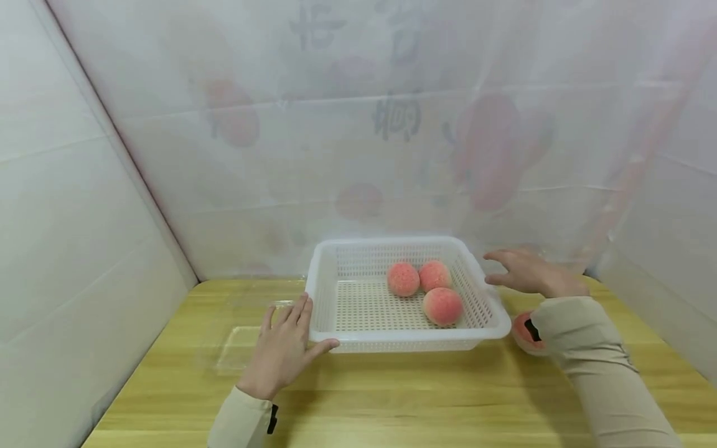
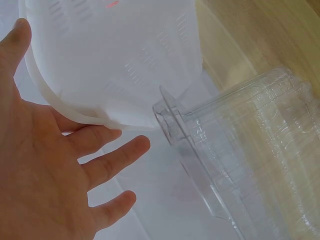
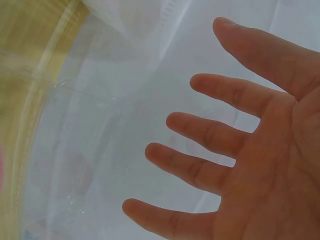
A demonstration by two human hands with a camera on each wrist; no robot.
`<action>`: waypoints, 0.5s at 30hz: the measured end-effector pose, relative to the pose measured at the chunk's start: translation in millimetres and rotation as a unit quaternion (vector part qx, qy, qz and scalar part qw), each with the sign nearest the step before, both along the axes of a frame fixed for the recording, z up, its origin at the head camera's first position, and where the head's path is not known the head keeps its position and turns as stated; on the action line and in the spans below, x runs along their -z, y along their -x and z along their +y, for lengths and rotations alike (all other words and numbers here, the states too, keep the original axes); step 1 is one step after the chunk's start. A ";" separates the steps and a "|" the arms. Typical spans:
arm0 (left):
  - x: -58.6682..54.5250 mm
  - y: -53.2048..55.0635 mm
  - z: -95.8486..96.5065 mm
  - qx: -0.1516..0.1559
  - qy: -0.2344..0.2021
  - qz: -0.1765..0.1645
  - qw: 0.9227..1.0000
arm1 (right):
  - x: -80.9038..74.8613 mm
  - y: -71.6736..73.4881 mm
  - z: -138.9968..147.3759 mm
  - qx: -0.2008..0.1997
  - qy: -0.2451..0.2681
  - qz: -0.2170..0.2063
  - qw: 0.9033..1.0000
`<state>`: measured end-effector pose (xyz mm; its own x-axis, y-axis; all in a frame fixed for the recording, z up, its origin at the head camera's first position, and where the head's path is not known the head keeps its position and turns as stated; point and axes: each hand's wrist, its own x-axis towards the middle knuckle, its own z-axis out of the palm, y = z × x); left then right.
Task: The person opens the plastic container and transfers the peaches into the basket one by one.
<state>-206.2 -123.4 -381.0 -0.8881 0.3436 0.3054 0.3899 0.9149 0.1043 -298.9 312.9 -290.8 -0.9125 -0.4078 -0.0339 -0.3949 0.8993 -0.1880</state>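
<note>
A white slotted plastic basket (image 1: 403, 341) stands at the middle of the table, holding three pink peaches (image 1: 403, 279) toward its right side. My left hand (image 1: 282, 348) rests at its front left corner, thumb along the front rim and fingers straight against the left side. In the left wrist view, those fingers lie outside the basket's rim (image 2: 75, 116), beside a clear plastic container (image 2: 240, 145). Just right of the basket's right rim, my right hand (image 1: 526, 272) is held with fingers extended and nothing in it; the right wrist view shows its fingers (image 3: 200, 130) spread.
Another pink peach (image 1: 522, 330) sits right of the basket, partly hidden by my right sleeve (image 1: 588, 348). The clear container (image 1: 238, 348) lies on the wooden table (image 1: 392, 398) left of the basket. White printed sheets (image 1: 336, 155) wall the back and sides.
</note>
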 end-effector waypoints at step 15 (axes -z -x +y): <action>-1.1 0.6 -1.0 0.002 -0.003 0.005 1.000 | 9.0 -6.2 16.1 0.028 0.007 -0.051 0.998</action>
<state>-206.7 -124.4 -379.9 -0.8830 0.3464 0.3168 0.3955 0.9125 0.1047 -292.7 329.1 -299.8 -0.9263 -0.3564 -0.1227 -0.3214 0.9168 -0.2370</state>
